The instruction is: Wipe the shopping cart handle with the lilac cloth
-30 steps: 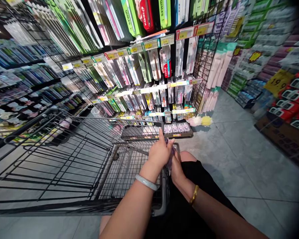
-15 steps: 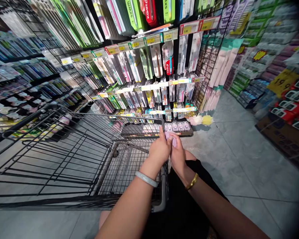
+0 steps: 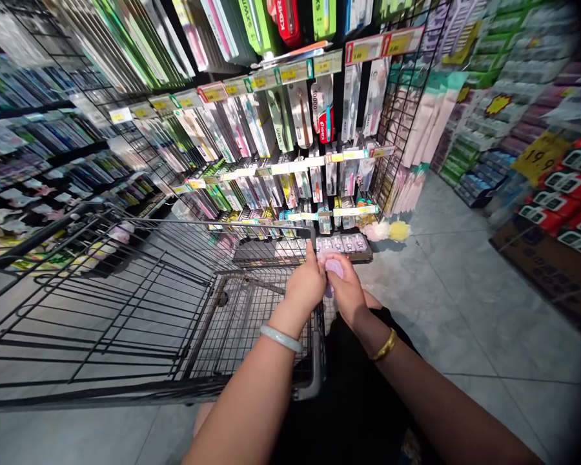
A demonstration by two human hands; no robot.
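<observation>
A small, thin lilac item (image 3: 336, 267) is held between my two hands; its kind cannot be made out. My right hand (image 3: 351, 294) pinches it between thumb and fingers. My left hand (image 3: 305, 284), index finger stretched forward, is curled closed against the item's left edge, and its other fingers are mostly hidden. Both hands are at the right end of a black wire shopping cart (image 3: 314, 381), above my lap. In front of them stands a rack with a low bottom shelf (image 3: 256, 252) holding small packs.
Packaged toothbrushes (image 3: 278, 119) hang in rows on the rack ahead, behind price strips (image 3: 281, 76). White and yellow bath puffs (image 3: 397, 230) hang at its right foot. Red-and-black packs (image 3: 569, 174) stand on a carton to the right. Grey tiled floor (image 3: 445, 297) lies between.
My right hand has turned slightly and moved a little lower, so more of the lilac item shows. My left hand stays beside it, and the view has shifted slightly.
</observation>
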